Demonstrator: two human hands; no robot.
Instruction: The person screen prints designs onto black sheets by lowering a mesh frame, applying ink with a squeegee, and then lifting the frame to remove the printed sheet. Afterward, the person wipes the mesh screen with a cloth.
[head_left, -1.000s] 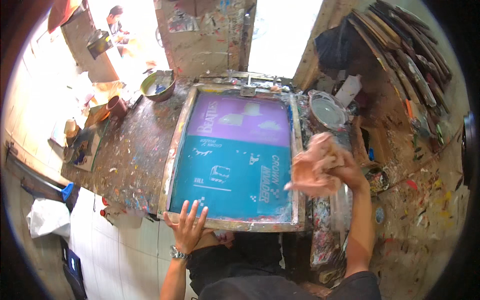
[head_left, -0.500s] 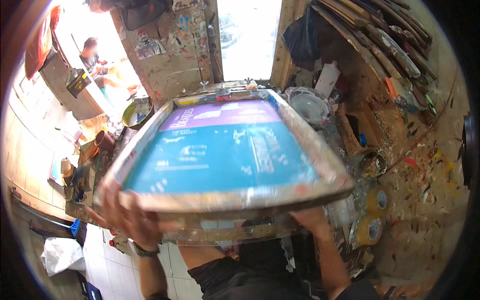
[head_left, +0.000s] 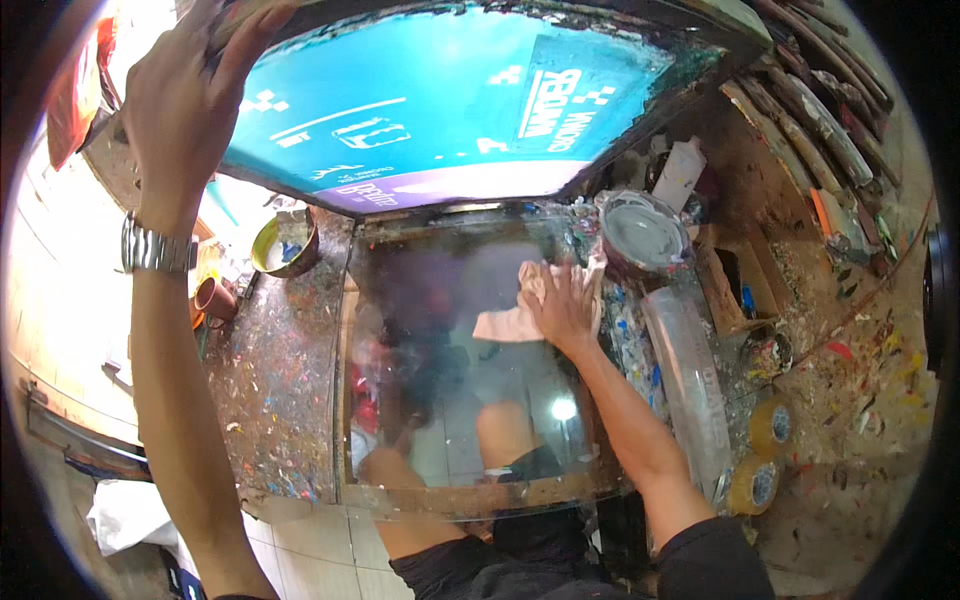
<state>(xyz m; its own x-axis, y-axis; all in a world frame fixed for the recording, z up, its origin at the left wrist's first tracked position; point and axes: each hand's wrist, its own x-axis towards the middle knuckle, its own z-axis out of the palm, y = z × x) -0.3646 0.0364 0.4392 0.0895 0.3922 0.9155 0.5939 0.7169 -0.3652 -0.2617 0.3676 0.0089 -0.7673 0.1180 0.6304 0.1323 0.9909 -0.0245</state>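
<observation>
A screen-printing frame point(head_left: 450, 110) with a blue and purple stencil is tilted up steeply at the far side. My left hand point(head_left: 185, 115), a metal watch on its wrist, grips the frame's raised edge at the upper left. Beneath it lies a glossy glass plate point(head_left: 420, 330) with a wooden border, reflecting my legs and a bright light. On the plate's far right part, my right hand point(head_left: 562, 310) presses down on a crumpled pale pink cloth point(head_left: 503, 327), fingers over it. Part of the cloth is hidden under that hand.
Right of the plate stand a tub of grey paint point(head_left: 645, 238), a white bottle point(head_left: 680, 172), a cardboard box point(head_left: 722, 292), a clear plastic-wrapped length point(head_left: 688, 375) and tape rolls point(head_left: 752, 486). A yellowish bowl point(head_left: 284, 250) and brown cup point(head_left: 215, 298) stand left. Wooden-handled tools point(head_left: 815, 110) lean far right.
The frame's near edge has swung up and away, uncovering the glass plate. My left hand rose with it; my right hand left the frame and is now on the cloth.
</observation>
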